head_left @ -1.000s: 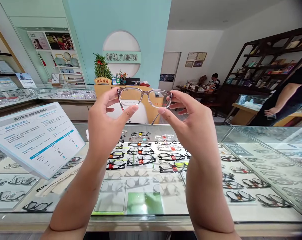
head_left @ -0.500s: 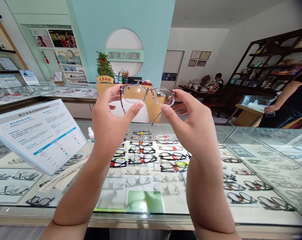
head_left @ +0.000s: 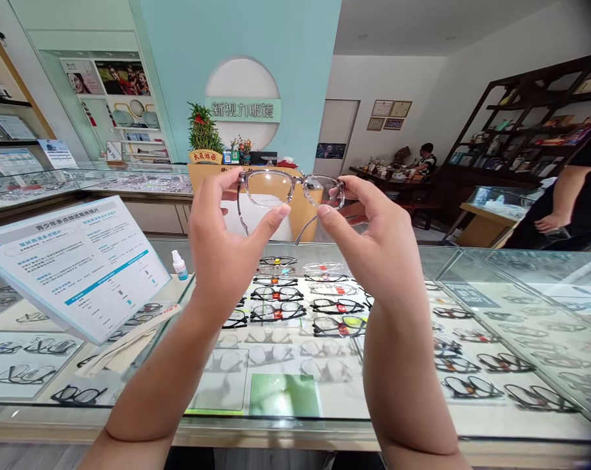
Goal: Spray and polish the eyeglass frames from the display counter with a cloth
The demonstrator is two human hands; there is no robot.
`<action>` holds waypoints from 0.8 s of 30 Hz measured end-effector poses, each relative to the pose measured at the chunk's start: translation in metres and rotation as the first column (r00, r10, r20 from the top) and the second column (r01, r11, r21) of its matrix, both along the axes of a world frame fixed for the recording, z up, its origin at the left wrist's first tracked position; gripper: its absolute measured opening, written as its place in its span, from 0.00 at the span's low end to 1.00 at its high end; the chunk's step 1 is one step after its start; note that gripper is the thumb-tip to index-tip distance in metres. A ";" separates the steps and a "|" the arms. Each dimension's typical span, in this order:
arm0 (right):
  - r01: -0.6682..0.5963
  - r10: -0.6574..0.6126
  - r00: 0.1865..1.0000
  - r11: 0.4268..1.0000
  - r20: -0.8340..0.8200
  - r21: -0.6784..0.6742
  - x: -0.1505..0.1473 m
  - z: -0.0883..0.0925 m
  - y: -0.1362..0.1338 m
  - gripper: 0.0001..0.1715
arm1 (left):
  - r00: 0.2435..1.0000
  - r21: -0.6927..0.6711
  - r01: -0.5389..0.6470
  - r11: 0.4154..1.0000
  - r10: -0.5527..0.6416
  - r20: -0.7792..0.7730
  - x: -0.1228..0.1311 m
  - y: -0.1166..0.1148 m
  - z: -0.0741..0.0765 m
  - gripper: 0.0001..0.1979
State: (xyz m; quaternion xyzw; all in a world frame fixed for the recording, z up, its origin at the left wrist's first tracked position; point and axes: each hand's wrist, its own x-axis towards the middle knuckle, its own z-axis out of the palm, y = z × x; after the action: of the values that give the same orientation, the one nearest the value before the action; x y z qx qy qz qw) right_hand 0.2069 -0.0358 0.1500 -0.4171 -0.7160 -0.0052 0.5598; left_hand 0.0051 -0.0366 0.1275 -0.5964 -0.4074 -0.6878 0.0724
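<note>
A person's left hand (head_left: 226,228) and right hand (head_left: 373,232) each pinch one end of a pair of grey, translucent-framed eyeglasses (head_left: 298,181), raised above a glass-topped worktop (head_left: 344,403). Below lie rows of dark-framed spectacles (head_left: 277,295). A small white plastic bottle (head_left: 179,266) stands beside a tilted, white-and-blue printed sign (head_left: 82,261).

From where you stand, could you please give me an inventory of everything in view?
Held glasses: one, clear grey, centre
Glass counters: several, pale edges, front and sides
Displayed glasses: many, mostly black, inside counters
Information board: one, white and blue, left
Bottle: one, white, beside board
Green card: one, green, front centre
Desk: one, tan, behind held glasses
Plant: one, green, at desk
Wall sign: one, teal, back wall
Shelving: one, dark brown, right
People: two, mostly dark clothing, right background
Left hand: one, bare, left rim
Right hand: one, bare, right rim
</note>
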 end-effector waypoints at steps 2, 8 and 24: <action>0.004 -0.004 1.000 1.000 0.006 -0.007 0.000 0.000 0.001 0.19 | 1.000 0.023 -0.018 1.000 0.018 -0.012 0.000 0.001 -0.001 0.31; -0.012 0.012 1.000 1.000 0.013 0.017 -0.001 -0.002 0.002 0.18 | 0.999 0.064 -0.036 0.997 0.037 -0.022 0.002 0.002 -0.004 0.32; -0.049 0.048 0.998 0.999 -0.026 -0.023 -0.004 -0.001 0.006 0.19 | 0.990 0.135 -0.113 0.984 0.123 -0.067 0.006 -0.005 -0.002 0.34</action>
State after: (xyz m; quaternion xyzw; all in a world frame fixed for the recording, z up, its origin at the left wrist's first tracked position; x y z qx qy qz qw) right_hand 0.2033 -0.0297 0.1491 -0.4061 -0.7187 0.0222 0.5640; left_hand 0.0112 -0.0417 0.1253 -0.5907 -0.3932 -0.6845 0.1673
